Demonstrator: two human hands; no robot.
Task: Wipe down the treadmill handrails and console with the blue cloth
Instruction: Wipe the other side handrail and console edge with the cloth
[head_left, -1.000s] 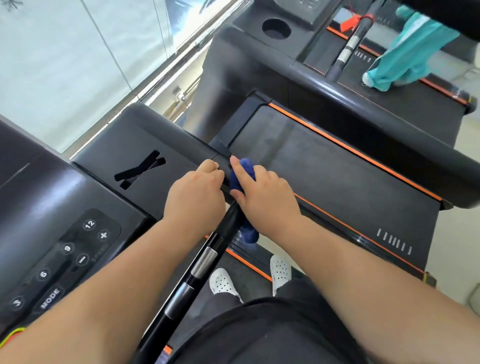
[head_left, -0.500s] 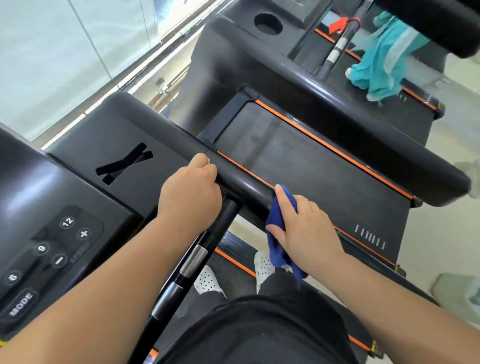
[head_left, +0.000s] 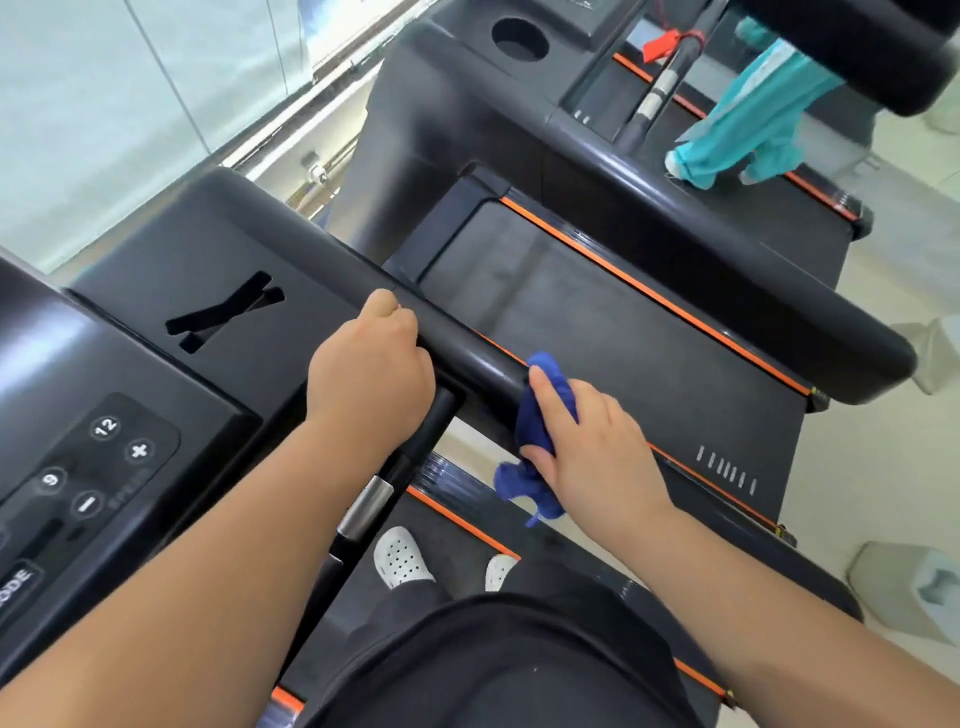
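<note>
Sliding back along the handrail (head_left: 483, 364), the right hand (head_left: 592, 452) now sits a little closer to the left than it did half a second ago, though still apart from it, after its run outward from beside the left fist a second ago. The left hand (head_left: 371, 364) has kept its place throughout.

Largest in the scene is the treadmill itself: its console (head_left: 130, 364) spreads out to the left of the left hand, with a keypad (head_left: 104, 457) lower on that side. From beneath the left hand the thick black handrail runs across and passes under the right hand. A thinner grip bar (head_left: 384, 488) with a metal band drops from below the left fist toward the person's body.

That left hand is closed in a fist over the rail's inner end, seemingly bracing. Curled around the rail, the right hand presses the blue cloth (head_left: 545, 410) against it with the thumb on top; a loose tail of cloth hangs below the palm.

Light and limp, the cloth will bunch and slip unless it is kept pinned between palm and rail, so a wrapped grip with the fabric spread under the fingers looks best. Rigid and glossy, the rail should let the cloth glide easily.
</note>
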